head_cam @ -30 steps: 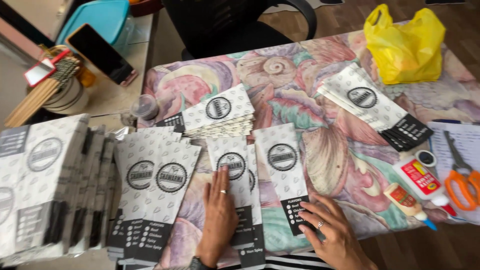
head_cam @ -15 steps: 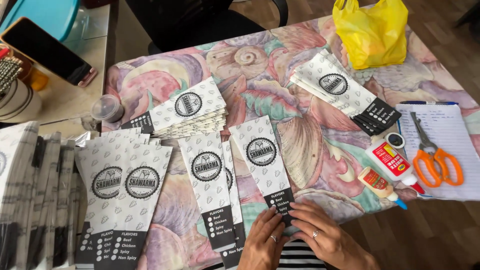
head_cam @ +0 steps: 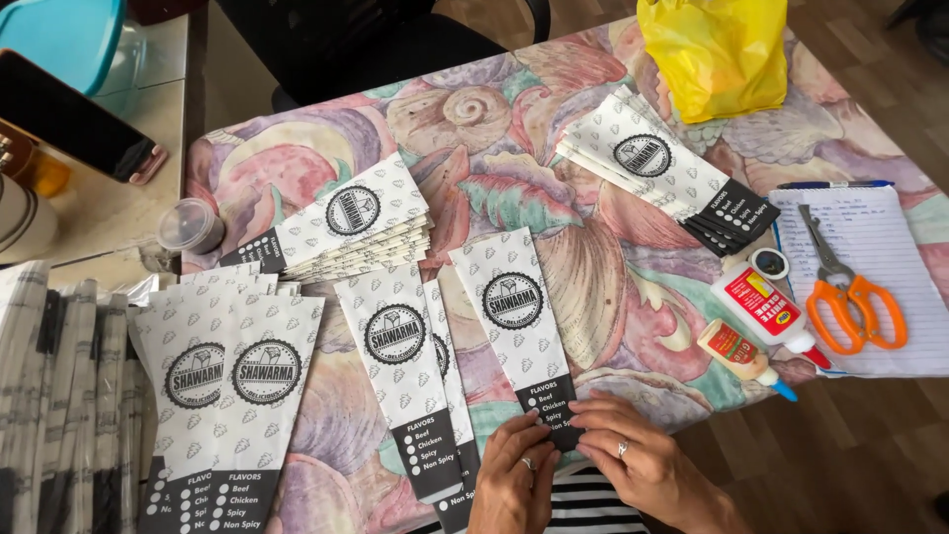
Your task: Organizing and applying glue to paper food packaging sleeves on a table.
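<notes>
We see both hands at the near edge of the counter [head_cam: 297,178], working on the black bottom end of one long white paper sleeve [head_cam: 514,316]; the left hand [head_cam: 514,475] lies with fingers stretched flat beside that end, gripping nothing, and the right hand [head_cam: 643,460] presses its fingertips on the same black band — neither is closed round the sleeve. We judge the step in hand to be the pressing or folding of the sleeve's bottom flap; the next move calls for firm, even pressure along the band while the paper stays square.

Packages and labels, by place: each sleeve is narrow, white with small grey marks, a round black emblem at mid-length and a black strip with white check-circles at the foot; a second sleeve [head_cam: 400,366] lies just to the left, partly over another; a fanned pile [head_cam: 341,222] sits behind; a further pile [head_cam: 657,168] lies at the far right, near a yellow plastic bag [head_cam: 717,54]; broader bags of like print [head_cam: 232,376] lie at the left; two white glue bottles with red labels [head_cam: 766,311] and orange-handled scissors [head_cam: 850,292] lie on the right — the scissors on a lined sheet [head_cam: 890,232].
</notes>
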